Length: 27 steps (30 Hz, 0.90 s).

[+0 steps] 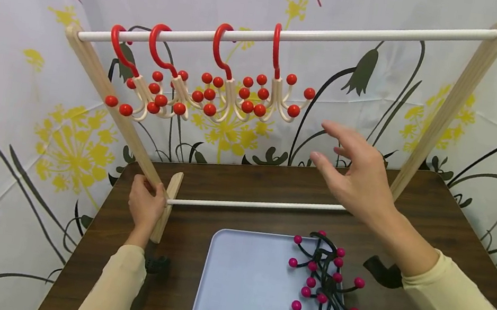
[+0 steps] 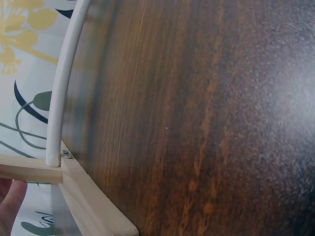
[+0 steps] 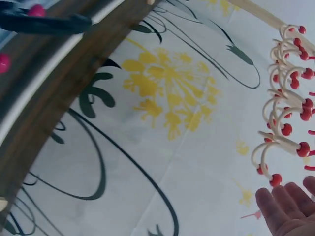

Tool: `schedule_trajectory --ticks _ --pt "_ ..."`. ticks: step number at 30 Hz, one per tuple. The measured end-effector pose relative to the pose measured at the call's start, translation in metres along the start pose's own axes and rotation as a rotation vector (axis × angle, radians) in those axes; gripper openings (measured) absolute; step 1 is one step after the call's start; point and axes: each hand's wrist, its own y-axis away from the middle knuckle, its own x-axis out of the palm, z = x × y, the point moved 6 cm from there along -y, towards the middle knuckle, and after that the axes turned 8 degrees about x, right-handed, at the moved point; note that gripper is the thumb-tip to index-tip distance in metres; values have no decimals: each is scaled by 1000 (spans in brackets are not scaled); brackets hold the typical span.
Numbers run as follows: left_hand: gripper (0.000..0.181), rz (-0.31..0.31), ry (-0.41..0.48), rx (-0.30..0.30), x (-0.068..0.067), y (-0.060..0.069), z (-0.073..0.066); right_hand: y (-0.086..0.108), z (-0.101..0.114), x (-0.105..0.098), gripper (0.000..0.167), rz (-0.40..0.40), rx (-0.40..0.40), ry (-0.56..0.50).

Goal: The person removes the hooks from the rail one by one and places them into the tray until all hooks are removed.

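Left hand (image 1: 146, 204) gripping wooden post (image 1: 132, 143), right hand (image 1: 359, 172) raised — near red-hooked hangers (image 1: 229, 90)

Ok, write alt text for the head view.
A person's left grip holds the left post of a wooden rack; the right grip is raised, touching nothing. Four red-hooked hangers with red-tipped prongs hang from the white top bar. Below, black branching pieces with pink knobs lie over the right edge of a blue tray on a dark table.

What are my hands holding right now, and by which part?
The left hand holds the rack by the lower end of its left wooden post, near the foot. The right hand holds nothing.
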Motion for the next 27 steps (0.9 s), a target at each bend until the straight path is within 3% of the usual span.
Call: schedule_trajectory --ticks 5,13,20,27 --pt "22 -8 -1 3 -1 -1 0 -33 9 13 54 29 28 -95" --pt "22 -2 2 11 0 0 -1 -69 9 35 58 122 155 -184" --pt "22 1 3 16 0 -1 -1 -83 4 52 64 260 242 -127" --pt "22 -5 1 17 1 -1 0 -88 1 57 58 265 270 -61"
